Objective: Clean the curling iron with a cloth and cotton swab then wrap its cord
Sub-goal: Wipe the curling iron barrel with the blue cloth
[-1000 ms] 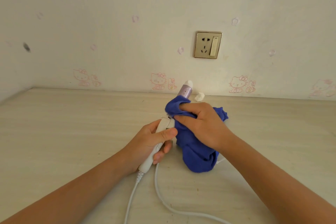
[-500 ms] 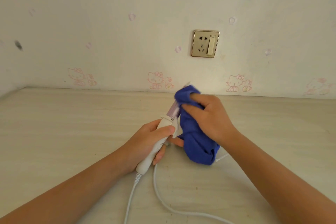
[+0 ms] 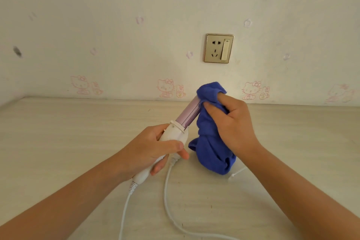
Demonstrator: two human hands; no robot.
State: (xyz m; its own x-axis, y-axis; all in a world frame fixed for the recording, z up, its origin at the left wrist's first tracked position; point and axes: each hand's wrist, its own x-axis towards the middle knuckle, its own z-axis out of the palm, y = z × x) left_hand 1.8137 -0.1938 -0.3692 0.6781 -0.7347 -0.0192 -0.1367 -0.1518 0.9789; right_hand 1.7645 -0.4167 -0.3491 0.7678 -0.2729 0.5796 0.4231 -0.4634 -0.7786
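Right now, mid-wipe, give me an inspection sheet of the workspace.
Surface: pale wood-grain table.
Job's things: curling iron tilted toward the wall; blue cloth over its tip, tail hanging toward the table; thin white stick, likely the cotton swab, beside the cloth.
Clutter: nothing seen.
Grippers: left hand grips the white handle; right hand grips the cloth.
Cables: white cord loose on the table, unwrapped.
Surroundings: wall socket, nothing plugged in; cartoon cat prints.
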